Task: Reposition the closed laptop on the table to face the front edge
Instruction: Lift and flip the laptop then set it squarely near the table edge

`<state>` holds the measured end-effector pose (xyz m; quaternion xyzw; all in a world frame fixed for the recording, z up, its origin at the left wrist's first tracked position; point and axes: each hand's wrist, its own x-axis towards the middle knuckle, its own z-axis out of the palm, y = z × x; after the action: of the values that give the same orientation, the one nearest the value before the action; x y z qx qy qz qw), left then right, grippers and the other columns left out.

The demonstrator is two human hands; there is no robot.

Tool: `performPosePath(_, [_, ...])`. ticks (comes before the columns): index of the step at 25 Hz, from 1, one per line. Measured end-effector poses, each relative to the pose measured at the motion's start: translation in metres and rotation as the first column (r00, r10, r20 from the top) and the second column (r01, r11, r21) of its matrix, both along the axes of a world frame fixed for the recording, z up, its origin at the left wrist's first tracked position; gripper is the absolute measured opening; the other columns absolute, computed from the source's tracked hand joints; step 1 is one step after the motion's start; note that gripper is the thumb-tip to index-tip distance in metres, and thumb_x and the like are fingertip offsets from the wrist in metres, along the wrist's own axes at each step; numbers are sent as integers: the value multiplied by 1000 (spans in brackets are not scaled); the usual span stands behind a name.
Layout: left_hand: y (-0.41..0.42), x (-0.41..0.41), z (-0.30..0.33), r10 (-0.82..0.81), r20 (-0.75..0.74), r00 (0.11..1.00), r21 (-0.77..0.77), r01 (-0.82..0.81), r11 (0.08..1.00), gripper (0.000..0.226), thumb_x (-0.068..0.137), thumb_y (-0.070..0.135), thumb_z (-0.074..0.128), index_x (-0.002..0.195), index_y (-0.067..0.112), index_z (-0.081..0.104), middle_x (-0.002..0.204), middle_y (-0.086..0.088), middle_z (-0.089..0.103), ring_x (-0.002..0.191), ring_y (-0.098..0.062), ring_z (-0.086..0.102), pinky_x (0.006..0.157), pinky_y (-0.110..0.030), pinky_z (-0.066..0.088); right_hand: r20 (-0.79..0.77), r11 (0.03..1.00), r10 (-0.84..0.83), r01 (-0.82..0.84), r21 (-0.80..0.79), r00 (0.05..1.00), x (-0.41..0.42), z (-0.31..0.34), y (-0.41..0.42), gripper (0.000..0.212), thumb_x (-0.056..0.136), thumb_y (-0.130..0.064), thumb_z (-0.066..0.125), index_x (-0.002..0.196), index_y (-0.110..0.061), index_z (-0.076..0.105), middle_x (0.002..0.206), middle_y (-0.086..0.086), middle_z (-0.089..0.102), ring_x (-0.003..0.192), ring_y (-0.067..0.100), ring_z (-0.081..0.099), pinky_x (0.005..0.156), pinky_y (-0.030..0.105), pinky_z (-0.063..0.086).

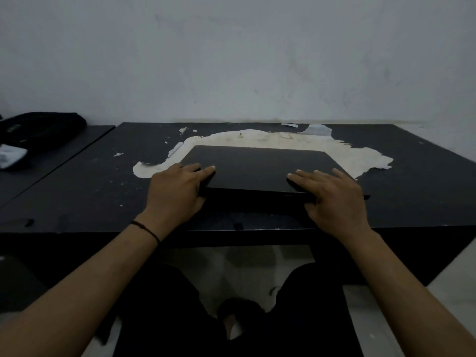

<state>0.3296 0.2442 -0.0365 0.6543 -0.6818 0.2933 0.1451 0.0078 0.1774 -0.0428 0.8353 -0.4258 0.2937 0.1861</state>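
A closed black laptop (pixel 260 167) lies flat in the middle of the black table (pixel 103 191), its long near edge roughly parallel to the table's front edge. My left hand (pixel 175 190) grips the laptop's near left corner, fingers on the lid and thumb at the front edge. My right hand (pixel 334 199) holds the near right corner the same way, fingers spread over the lid. The laptop's front corners are hidden under my hands.
The tabletop's black coating is peeled away behind and beside the laptop, leaving a pale bare patch (pixel 283 140). A second black table (pixel 38 161) adjoins on the left, carrying a black bag (pixel 43 130) and a white device (pixel 10 157). A grey wall stands directly behind.
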Motion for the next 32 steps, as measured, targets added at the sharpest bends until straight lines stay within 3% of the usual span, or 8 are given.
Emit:
performPosePath(3, [32, 7, -10, -3, -110, 994, -79, -6, 997, 68, 62, 61, 82, 124, 35, 71, 116, 6, 74, 93, -21, 68, 63, -30, 52, 3, 997, 75, -75, -9, 997, 1, -3, 10, 72, 64, -14, 87, 131, -32, 66, 129, -4, 69, 115, 28, 67, 95, 48, 54])
performPosePath(8, [45, 14, -24, -28, -200, 979, -99, 8, 995, 85, 62, 88, 55, 120, 28, 75, 120, 5, 73, 99, -17, 64, 71, -33, 56, 48, 992, 122, -120, -33, 991, 4, -18, 16, 63, 64, -28, 91, 124, -26, 71, 125, -4, 71, 113, 27, 68, 90, 44, 57])
performPosePath(12, [45, 12, -30, -68, -338, 939, -116, 30, 993, 87, 61, 88, 55, 122, 29, 73, 125, 7, 71, 106, -17, 59, 83, -34, 55, 144, 992, 110, -100, -72, 984, -2, -18, 13, 55, 68, -53, 80, 114, -24, 77, 115, -3, 75, 105, 22, 72, 85, 42, 59])
performPosePath(17, [47, 12, -39, -131, -511, 849, -127, 76, 989, 81, 60, 84, 64, 125, 36, 70, 131, 16, 65, 117, -9, 50, 93, -29, 50, 128, 998, 65, -68, 14, 990, -6, -15, 8, 70, 69, -77, 62, 120, -30, 73, 121, -9, 72, 111, 15, 69, 89, 39, 57])
performPosePath(23, [50, 11, -38, -115, -548, 829, -93, 76, 993, 82, 61, 85, 61, 127, 38, 68, 135, 18, 62, 124, -9, 45, 96, -28, 46, 90, 997, 68, -71, 32, 994, -7, -16, 9, 74, 70, -78, 53, 125, -31, 70, 125, -8, 70, 114, 17, 67, 92, 40, 55])
performPosePath(27, [52, 11, -33, -89, -591, 802, -43, 79, 996, 83, 59, 85, 61, 130, 41, 65, 139, 21, 57, 126, 1, 35, 97, -23, 35, 52, 996, 67, -69, 48, 996, -5, -17, 10, 75, 73, -77, 51, 130, -31, 66, 130, -9, 68, 119, 19, 64, 95, 42, 52])
performPosePath(32, [52, 12, -32, -92, -623, 777, -16, 105, 994, 85, 58, 85, 61, 131, 41, 64, 141, 21, 55, 126, 5, 29, 101, -24, 32, 32, 990, 63, -67, 125, 997, -7, -17, 12, 78, 75, -77, 51, 137, -32, 59, 139, -11, 61, 128, 16, 57, 106, 43, 45])
